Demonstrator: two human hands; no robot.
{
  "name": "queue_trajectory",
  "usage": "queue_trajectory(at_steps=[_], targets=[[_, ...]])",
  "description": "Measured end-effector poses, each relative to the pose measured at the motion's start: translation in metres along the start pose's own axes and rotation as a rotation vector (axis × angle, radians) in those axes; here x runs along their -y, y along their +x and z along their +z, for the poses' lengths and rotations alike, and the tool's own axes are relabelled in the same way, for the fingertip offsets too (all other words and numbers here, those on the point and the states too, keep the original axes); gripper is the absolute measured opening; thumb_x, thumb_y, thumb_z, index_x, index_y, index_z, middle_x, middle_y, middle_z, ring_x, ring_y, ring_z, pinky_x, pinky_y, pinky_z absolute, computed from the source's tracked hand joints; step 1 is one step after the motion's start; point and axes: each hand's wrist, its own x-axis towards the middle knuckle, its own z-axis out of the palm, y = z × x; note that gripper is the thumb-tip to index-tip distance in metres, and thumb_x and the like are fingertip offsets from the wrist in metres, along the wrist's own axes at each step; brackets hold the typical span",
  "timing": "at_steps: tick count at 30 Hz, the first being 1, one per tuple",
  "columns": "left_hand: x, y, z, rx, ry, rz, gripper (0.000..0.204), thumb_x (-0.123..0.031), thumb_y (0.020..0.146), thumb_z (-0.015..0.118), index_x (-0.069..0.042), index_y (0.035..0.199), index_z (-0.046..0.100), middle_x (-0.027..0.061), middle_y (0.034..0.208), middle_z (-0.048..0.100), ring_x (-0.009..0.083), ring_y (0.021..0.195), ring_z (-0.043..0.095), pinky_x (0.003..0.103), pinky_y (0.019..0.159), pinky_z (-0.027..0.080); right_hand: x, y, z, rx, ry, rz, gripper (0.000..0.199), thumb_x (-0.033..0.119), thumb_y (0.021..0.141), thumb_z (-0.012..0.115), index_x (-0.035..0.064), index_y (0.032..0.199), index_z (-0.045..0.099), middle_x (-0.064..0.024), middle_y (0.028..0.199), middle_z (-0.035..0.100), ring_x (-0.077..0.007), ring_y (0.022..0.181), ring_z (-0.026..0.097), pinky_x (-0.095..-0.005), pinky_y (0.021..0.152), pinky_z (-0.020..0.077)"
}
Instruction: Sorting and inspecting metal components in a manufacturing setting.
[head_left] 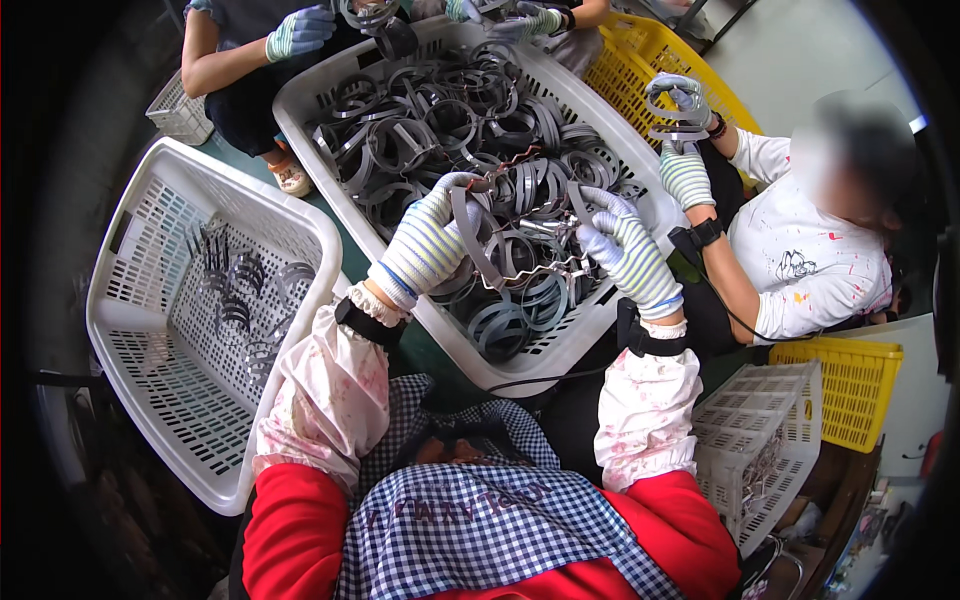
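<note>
My left hand (428, 240), in a striped knit glove, grips one end of a bent grey metal band (478, 250) over the middle white basket (585, 320). My right hand (622, 250), gloved the same way, pinches the other end of that band, which dips in a wavy loop between the two hands. The basket under them is heaped with several grey ring-shaped metal clamps (440, 130). Both forearms wear pale stained sleeve covers and a dark wrist strap.
A white basket (140, 260) at my left holds a few sorted clamps (240, 290). A person in a white shirt (810, 250) at the right holds a clamp in gloved hands. Other gloved hands (300, 30) work at the far side. Yellow baskets (840, 385) and a small white basket (770, 450) stand at the right.
</note>
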Motion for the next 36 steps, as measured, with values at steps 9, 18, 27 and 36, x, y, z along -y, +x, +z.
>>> queue_trajectory(at_steps=[9, 18, 27, 36], targets=[[-0.023, -0.002, 0.002, -0.052, 0.011, -0.248, 0.027, -0.009, 0.096, 0.056, -0.006, 0.122, 0.056, 0.0016, 0.088, 0.064, 0.0075, 0.075, 0.06, 0.024, 0.066, 0.051, -0.013, 0.002, -0.002, -0.014, -0.608, -0.227, 0.035, 0.024, 0.083, 0.073, -0.0082, 0.094, 0.067, -0.0202, 0.143, 0.049, -0.0299, 0.123, 0.053, -0.0363, 0.103, 0.0421], [0.003, -0.004, -0.005, 0.121, -0.144, -0.335, 0.028, -0.013, 0.097, 0.055, -0.007, 0.124, 0.056, -0.0006, 0.089, 0.064, 0.006, 0.074, 0.06, 0.022, 0.063, 0.052, -0.015, 0.009, 0.01, -0.276, -0.279, 0.015, 0.037, 0.019, 0.098, 0.055, -0.0089, 0.121, 0.061, -0.0236, 0.114, 0.067, -0.017, 0.087, 0.067, -0.0277, 0.079, 0.0525], [-0.004, -0.002, -0.003, 0.17, -0.109, -0.309, 0.024, -0.014, 0.096, 0.055, -0.008, 0.119, 0.058, -0.0011, 0.079, 0.061, 0.0067, 0.064, 0.057, 0.022, 0.055, 0.048, 0.03, 0.0, 0.029, -0.137, 0.296, 0.032, 0.041, 0.035, 0.1, 0.058, 0.0, 0.121, 0.063, -0.0024, 0.092, 0.069, -0.006, 0.069, 0.062, -0.0226, 0.062, 0.0498], [-0.016, -0.004, 0.002, 0.213, -0.138, -0.33, 0.022, -0.013, 0.096, 0.053, -0.005, 0.116, 0.058, 0.0012, 0.08, 0.064, 0.0088, 0.066, 0.061, 0.023, 0.056, 0.051, 0.042, -0.011, 0.021, 0.121, 0.74, 0.013, 0.055, 0.04, 0.092, 0.067, -0.0059, 0.121, 0.06, -0.0053, 0.104, 0.067, -0.0036, 0.077, 0.059, -0.0206, 0.071, 0.0512]])
